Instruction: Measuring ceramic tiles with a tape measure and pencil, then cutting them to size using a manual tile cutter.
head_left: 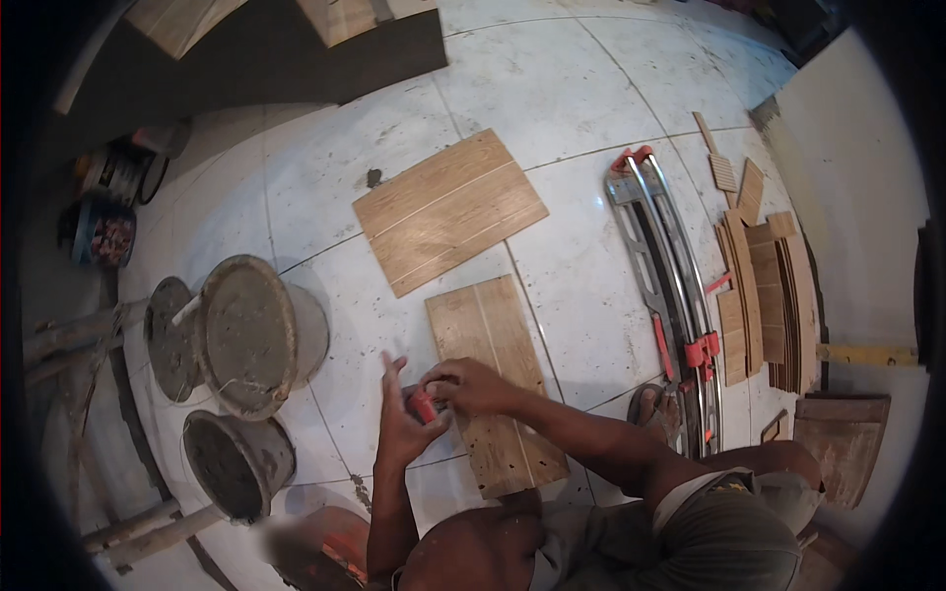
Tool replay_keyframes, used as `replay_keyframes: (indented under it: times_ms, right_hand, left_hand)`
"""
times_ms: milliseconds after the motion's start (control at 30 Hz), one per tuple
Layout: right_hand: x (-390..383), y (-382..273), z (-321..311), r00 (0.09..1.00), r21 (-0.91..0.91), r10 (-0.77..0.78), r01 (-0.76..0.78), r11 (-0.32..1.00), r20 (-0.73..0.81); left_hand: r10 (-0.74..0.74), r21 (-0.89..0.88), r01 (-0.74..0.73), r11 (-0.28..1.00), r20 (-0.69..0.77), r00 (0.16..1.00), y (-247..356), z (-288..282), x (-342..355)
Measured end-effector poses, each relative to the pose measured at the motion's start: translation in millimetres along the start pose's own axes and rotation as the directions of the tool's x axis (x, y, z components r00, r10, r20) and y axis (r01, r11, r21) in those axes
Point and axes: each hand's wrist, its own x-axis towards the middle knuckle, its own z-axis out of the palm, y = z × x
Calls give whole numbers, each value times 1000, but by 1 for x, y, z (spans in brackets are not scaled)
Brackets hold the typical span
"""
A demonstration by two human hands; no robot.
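Above the pale tiled floor [581, 281], beside the near wood-look tile [498, 448], the left hand [402, 431] grasps a small red object [424, 404] — thumb against it, a finger or two extended. The right hand [471, 386] reaches over that tile with bent fingers at the red object; whether it grips too, I cannot tell. A second wood-look tile [451, 213] lies just beyond. To the right stands a tile cutter [670, 286] with metal rails — to the left, a large bucket [248, 335] of grey mix.
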Motion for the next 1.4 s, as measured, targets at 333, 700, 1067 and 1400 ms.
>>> replay_keyframes:
  times_ms: [333,700,1067,1400]
  right_hand:
    - [-23,20,-114,803,408,478,-328,852,-355]
    - [-35,49,-104,633,-88,328,-534,841,-702]
    - [-26,41,-105,695,-129,252,-446,886,-673]
    - [-27,44,-106,698,-111,291,-470,875,-655]
  left_hand:
    - [-250,320,90,943,501,828,-15,-34,88]
    - [-447,547,163,821,439,780,-26,-55,142]
    - [-467,525,218,823,405,786,-34,-61,139]
    - [-485,519,232,823,430,761,-38,-62,140]
